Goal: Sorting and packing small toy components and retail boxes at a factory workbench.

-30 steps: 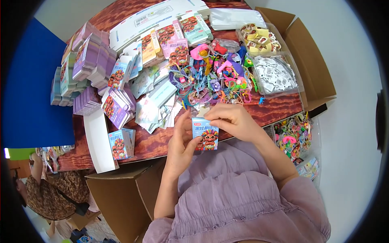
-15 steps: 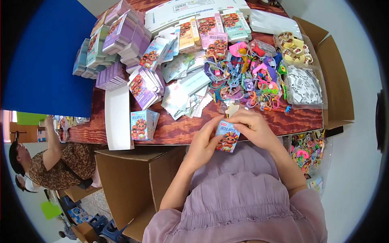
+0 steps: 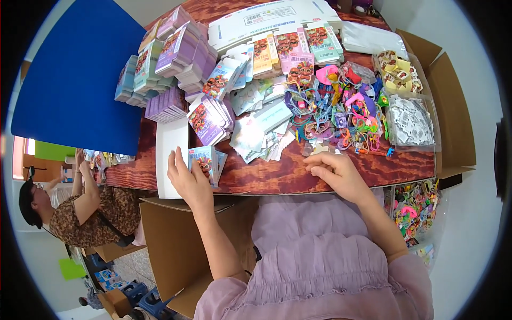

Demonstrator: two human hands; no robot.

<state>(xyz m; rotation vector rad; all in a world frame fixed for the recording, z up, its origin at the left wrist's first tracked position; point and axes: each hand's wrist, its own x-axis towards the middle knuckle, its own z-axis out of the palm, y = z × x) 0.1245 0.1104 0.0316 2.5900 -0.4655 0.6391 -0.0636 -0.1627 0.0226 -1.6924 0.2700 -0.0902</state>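
My left hand is at a small group of blue picture boxes near the table's front edge. Its fingers are apart, with the thumb over the front box; whether it still touches that box is hard to see. The fingertips reach over a long white open tray. On the right, my right hand hovers just above the table edge, fingers loosely bent and apart, holding nothing. Small pale pieces lie beside its fingertips, below a heap of colourful cords and trinkets.
Stacked purple and green boxes, shiny cards and purple boxes crowd the left and middle. Clear trays hold white packets and cream pieces. An open carton stands below; another person works at left.
My left hand has moved left from in front of me to the small blue boxes. The blue box has left my right hand, which stays near its former place with its fingers apart.
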